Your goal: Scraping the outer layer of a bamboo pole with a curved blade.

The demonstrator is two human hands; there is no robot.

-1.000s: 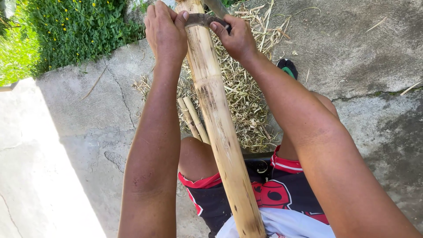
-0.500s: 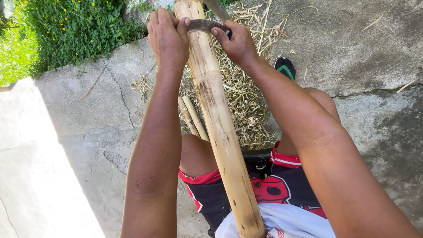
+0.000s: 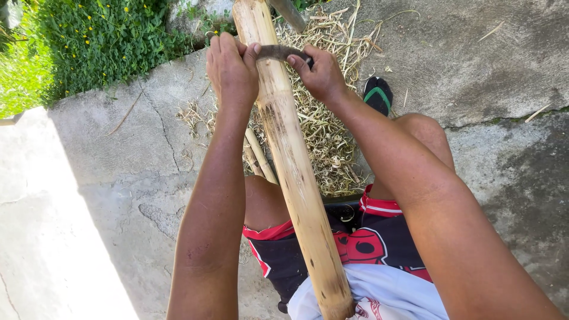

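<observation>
Bamboo pole (image 3: 290, 160) under a curved blade (image 3: 275, 52) gripped by both hands (image 3: 232, 68).

A long, pale-yellow, brown-stained bamboo pole (image 3: 290, 160) lay lengthwise between the knees; a dark curved metal blade (image 3: 277, 52) crossed its upper part.

I see a pale tan bamboo pole (image 3: 290, 160) with dark brown streaks, a dark rusty-brown blade (image 3: 278, 52), black shorts (image 3: 355, 243) with red trim, a black-and-green sandal (image 3: 377, 93), grey concrete (image 3: 118, 178).
</observation>
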